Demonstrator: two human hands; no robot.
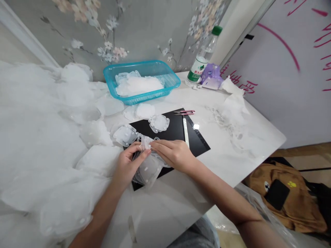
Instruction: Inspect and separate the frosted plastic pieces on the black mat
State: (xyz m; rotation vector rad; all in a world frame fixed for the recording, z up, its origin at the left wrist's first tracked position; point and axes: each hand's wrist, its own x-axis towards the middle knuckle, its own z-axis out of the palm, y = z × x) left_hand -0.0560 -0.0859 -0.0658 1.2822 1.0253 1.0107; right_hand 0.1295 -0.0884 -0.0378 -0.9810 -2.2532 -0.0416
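Over a black mat point(174, 125), my left hand point(128, 162) pinches a translucent white soft sheet piece point(146, 142) with small round white spots between thumb and fingers. My right hand point(177, 153) meets it from the other side, its fingers closed together at the piece's edge; the fingertips are partly hidden. Similar translucent pieces point(150, 170) lie stacked right beneath both hands. Beyond my fingers, one more piece point(159, 123) rests flat on the mat, and another point(126, 134) lies at its left edge. Pink-handled snips point(184, 112) and a slim white-handled tool point(185, 132) are on the mat's right side.
A big heap of white pieces point(43, 137) covers the table's left. At the back stand a blue basket point(170, 88) holding more pieces, a green-capped bottle point(198, 69) and a purple packet point(212, 75). Scraps point(232, 120) lie right. A brown backpack point(289, 193) sits beyond the table edge.
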